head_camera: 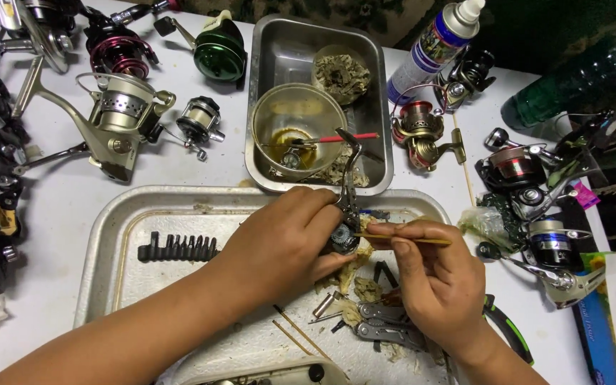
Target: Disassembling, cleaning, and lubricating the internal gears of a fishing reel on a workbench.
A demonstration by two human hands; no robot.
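My left hand [283, 239] grips a dark fishing reel body [344, 232] over a metal tray [101, 235], its gear side turned toward my right hand. The reel's arm [349, 175] sticks up past the tray's far rim. My right hand [433, 274] pinches a thin wooden stick [408, 240], its tip touching the reel's gear. Bits of dirty cotton wad [365, 289] lie under both hands.
A row of screwdriver bits [178, 249] and folding pliers [386, 329] lie in the tray. Behind it a steel pan [373, 107] holds a glass bowl [299, 128] of oil. Several reels surround the tray; a spray can [433, 46] stands at the back right.
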